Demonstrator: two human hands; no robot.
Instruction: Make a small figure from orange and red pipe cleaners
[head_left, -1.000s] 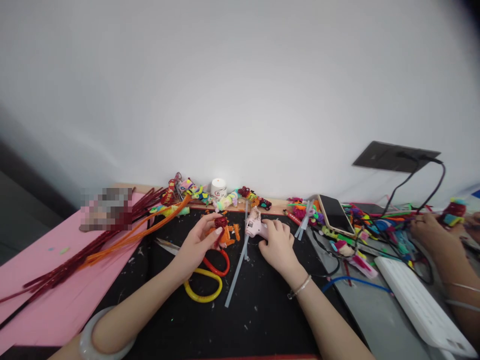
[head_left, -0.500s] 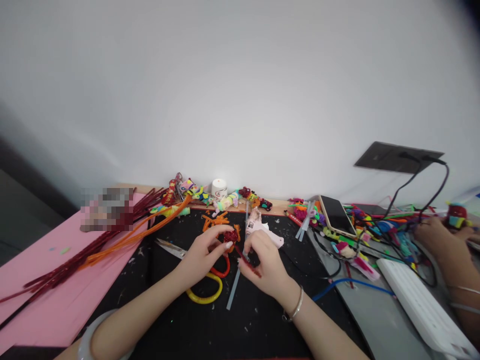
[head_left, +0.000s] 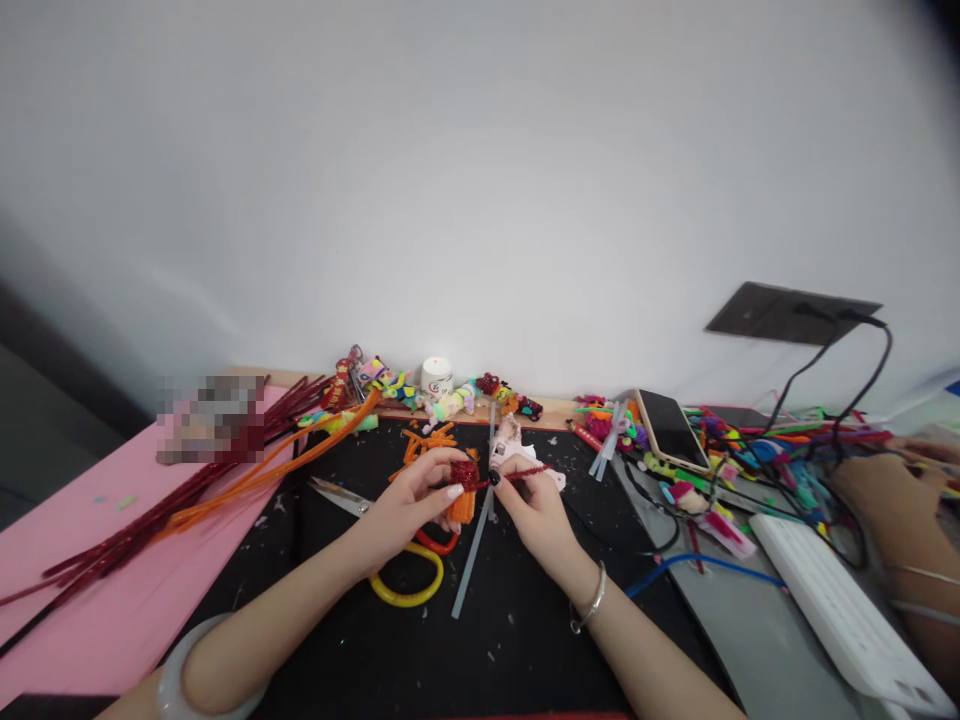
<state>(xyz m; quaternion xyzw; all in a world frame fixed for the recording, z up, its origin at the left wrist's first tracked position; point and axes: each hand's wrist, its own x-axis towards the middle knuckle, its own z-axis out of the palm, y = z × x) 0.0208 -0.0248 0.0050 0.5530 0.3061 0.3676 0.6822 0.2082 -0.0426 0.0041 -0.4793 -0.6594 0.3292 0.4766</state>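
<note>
In the head view, my left hand point(head_left: 412, 505) grips a small craft piece made of an orange pipe-cleaner bundle point(head_left: 463, 508) with red tinsel pipe cleaner point(head_left: 464, 474) wound around its top. My right hand point(head_left: 536, 515) pinches the loose red strand point(head_left: 534, 471) between thumb and finger, and its tail points right. Scissors point(head_left: 341, 497) with red and yellow handles lie partly behind my left hand. Just beyond my right hand is a pale pink glue gun point(head_left: 517, 438). A translucent glue stick point(head_left: 469, 565) rests on the black mat point(head_left: 360, 660) between my wrists.
Orange cut pieces point(head_left: 431, 440) lie behind my hands. Long red stems point(head_left: 142, 530) cover the pink board point(head_left: 187, 590) at left. A phone point(head_left: 671, 430), a cable tangle and a white power strip point(head_left: 832, 600) are at right, near another person's hand point(head_left: 885, 490).
My right hand has turned, swinging the red strand from pointing down-right to pointing right. More of the orange bundle shows. The other person's hand and a colourful figure beside it have shifted mostly out of view.
</note>
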